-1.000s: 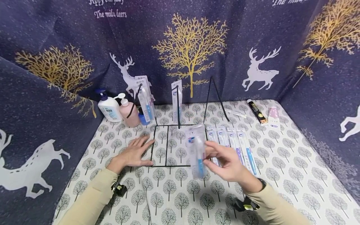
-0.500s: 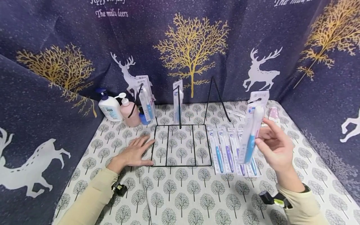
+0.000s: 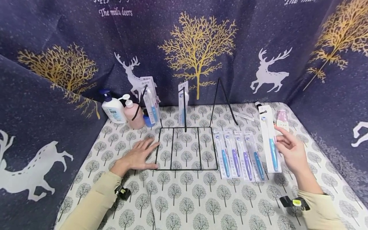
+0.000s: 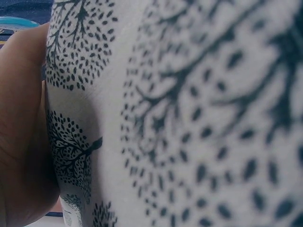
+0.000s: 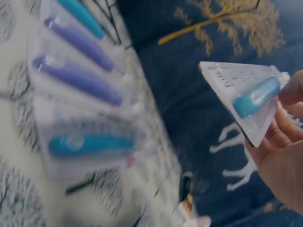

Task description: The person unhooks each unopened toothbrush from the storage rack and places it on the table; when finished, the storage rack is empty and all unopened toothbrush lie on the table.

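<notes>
My right hand (image 3: 293, 151) pinches the right edge of a packaged blue-handled toothbrush (image 3: 267, 140), at the right end of a row of packs. In the right wrist view this toothbrush pack (image 5: 248, 94) is tilted, with the fingertips at its edge. The row beside it holds several packaged toothbrushes (image 3: 247, 159), blue and purple, lying on the cloth. My left hand (image 3: 138, 156) rests on the table with fingers spread, thumb and fingertips by the left side of a black wire rack (image 3: 187, 170). Further toothbrush packs (image 3: 149, 102) hang from the rack's left and middle arms.
A white pump bottle (image 3: 113, 110), a pink pump bottle (image 3: 134, 116) and a small blue bottle (image 3: 149, 120) stand at the back left. A pink-and-white tube (image 3: 282, 119) lies at the back right, near a black tube (image 3: 257, 104) partly hidden by the held pack.
My right hand has carried the toothbrush pack from over the rack to the right, past the row of packs, and lower than half a second ago. The left hand stays in place.
</notes>
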The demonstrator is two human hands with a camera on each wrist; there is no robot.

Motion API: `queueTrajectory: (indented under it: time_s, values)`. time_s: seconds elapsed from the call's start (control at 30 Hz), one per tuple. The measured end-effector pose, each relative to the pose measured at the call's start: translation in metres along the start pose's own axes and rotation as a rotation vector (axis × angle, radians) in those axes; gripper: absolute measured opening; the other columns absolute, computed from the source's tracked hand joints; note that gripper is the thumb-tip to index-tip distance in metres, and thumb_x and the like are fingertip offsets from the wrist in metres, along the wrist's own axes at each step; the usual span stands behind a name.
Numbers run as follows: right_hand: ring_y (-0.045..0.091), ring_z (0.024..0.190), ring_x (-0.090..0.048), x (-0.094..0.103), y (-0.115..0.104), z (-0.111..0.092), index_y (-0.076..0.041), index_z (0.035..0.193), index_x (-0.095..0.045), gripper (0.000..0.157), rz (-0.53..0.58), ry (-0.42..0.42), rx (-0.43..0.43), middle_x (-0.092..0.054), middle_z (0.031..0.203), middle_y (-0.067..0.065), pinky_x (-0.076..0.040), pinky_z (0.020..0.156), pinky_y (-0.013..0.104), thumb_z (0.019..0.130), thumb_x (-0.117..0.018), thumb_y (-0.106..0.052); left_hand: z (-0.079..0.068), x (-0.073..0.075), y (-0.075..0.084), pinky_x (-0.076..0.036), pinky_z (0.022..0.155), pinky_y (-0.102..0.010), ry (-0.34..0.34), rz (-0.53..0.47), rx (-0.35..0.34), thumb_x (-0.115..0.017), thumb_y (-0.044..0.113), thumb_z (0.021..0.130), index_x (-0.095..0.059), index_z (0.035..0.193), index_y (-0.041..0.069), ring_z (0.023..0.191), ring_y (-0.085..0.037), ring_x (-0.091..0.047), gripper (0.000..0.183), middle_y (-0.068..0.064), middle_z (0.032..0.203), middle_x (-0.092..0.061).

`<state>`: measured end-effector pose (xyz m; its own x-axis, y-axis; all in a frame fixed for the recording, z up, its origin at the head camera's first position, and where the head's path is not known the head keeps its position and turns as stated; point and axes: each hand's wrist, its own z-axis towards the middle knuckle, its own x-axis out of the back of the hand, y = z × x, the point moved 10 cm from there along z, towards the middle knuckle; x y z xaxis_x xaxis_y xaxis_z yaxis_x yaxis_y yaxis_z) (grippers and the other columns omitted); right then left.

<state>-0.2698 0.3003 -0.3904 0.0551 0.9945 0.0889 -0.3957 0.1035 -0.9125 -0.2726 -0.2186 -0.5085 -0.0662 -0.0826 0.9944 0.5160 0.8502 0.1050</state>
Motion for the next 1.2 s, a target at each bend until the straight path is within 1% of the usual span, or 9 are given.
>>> queueTrajectory:
  time_s: [0.1, 0.23, 0.33, 0.4, 0.6, 0.7, 0.9, 1.03, 1.2]
  values:
    - [0.000, 0.060, -0.057, 0.010, 0.025, -0.004, 0.000, 0.132, -0.045, 0.054, -0.165, -0.006, -0.106, -0.065, 0.081, -0.008, -0.047, 0.049, 0.014, 0.081, -0.051, 0.016, 0.000, 0.000, 0.000, -0.016, 0.109, -0.059, 0.000, 0.002, 0.003, -0.045, 0.079, 0.070, -0.018, 0.147, 0.025, 0.137, -0.036, -0.016, 0.098, -0.012, 0.152, -0.012]
    - [-0.001, 0.057, -0.053, 0.019, 0.057, -0.010, -0.009, 0.135, -0.045, 0.058, -0.357, -0.038, -0.227, -0.061, 0.080, -0.014, -0.046, 0.047, 0.015, 0.081, -0.051, 0.011, 0.000, 0.000, 0.000, -0.016, 0.109, -0.058, 0.008, 0.003, 0.001, -0.045, 0.079, 0.070, -0.018, 0.147, 0.024, 0.137, -0.037, -0.016, 0.098, -0.012, 0.152, -0.012]
    - [0.000, 0.057, -0.051, 0.022, 0.075, -0.014, -0.009, 0.135, -0.045, 0.057, -0.427, -0.065, -0.283, -0.059, 0.078, -0.014, -0.044, 0.045, 0.017, 0.080, -0.052, 0.008, 0.000, 0.001, 0.000, -0.016, 0.109, -0.058, 0.010, 0.004, -0.002, -0.045, 0.079, 0.070, -0.019, 0.147, 0.024, 0.137, -0.037, -0.016, 0.098, -0.013, 0.152, -0.012]
    - [0.000, 0.055, -0.049, 0.022, 0.085, -0.017, -0.006, 0.134, -0.045, 0.055, -0.462, -0.079, -0.319, -0.057, 0.077, -0.013, -0.044, 0.044, 0.018, 0.081, -0.052, 0.005, 0.000, 0.000, 0.000, -0.016, 0.109, -0.058, 0.005, 0.006, -0.001, -0.045, 0.079, 0.070, -0.019, 0.147, 0.024, 0.137, -0.037, -0.016, 0.098, -0.013, 0.152, -0.012]
    - [0.002, 0.059, -0.048, 0.023, 0.110, -0.024, -0.002, 0.136, -0.040, 0.054, -0.490, -0.109, -0.454, -0.055, 0.080, -0.008, -0.045, 0.046, 0.020, 0.083, -0.051, -0.002, 0.000, -0.003, -0.001, -0.016, 0.110, -0.058, -0.018, -0.002, 0.010, -0.043, 0.081, 0.070, -0.017, 0.147, 0.025, 0.138, -0.035, -0.015, 0.099, -0.012, 0.153, -0.011]
    - [0.002, 0.060, -0.048, 0.023, 0.115, -0.025, -0.001, 0.136, -0.040, 0.054, -0.511, -0.105, -0.466, -0.055, 0.080, -0.004, -0.044, 0.046, 0.020, 0.082, -0.051, -0.001, 0.000, -0.003, -0.002, -0.016, 0.109, -0.058, -0.018, 0.001, 0.012, -0.043, 0.081, 0.069, -0.017, 0.147, 0.025, 0.138, -0.035, -0.014, 0.099, -0.012, 0.153, -0.011]
    - [0.004, 0.060, -0.048, 0.021, 0.114, -0.026, -0.002, 0.135, -0.042, 0.058, -0.574, -0.117, -0.461, -0.057, 0.084, 0.007, -0.044, 0.046, 0.021, 0.078, -0.052, 0.001, 0.000, -0.001, -0.001, -0.016, 0.109, -0.058, -0.007, 0.005, 0.004, -0.044, 0.081, 0.070, -0.017, 0.147, 0.025, 0.137, -0.036, -0.015, 0.099, -0.012, 0.152, -0.012]
    - [0.007, 0.063, -0.049, 0.020, 0.109, -0.025, -0.004, 0.133, -0.046, 0.057, -0.695, -0.135, -0.431, -0.059, 0.088, 0.013, -0.043, 0.048, 0.022, 0.077, -0.055, -0.002, 0.000, -0.002, 0.000, -0.016, 0.110, -0.058, -0.013, 0.002, -0.001, -0.043, 0.080, 0.070, -0.016, 0.147, 0.025, 0.138, -0.036, -0.015, 0.098, -0.012, 0.152, -0.010]
    - [0.012, 0.063, -0.051, 0.019, 0.101, -0.022, -0.004, 0.127, -0.052, 0.052, -0.855, -0.157, -0.350, -0.065, 0.082, 0.011, -0.039, 0.056, 0.022, 0.075, -0.058, -0.005, -0.001, -0.001, 0.001, -0.016, 0.109, -0.059, -0.001, 0.001, -0.009, -0.044, 0.079, 0.070, -0.018, 0.147, 0.024, 0.137, -0.037, -0.016, 0.098, -0.013, 0.152, -0.012]
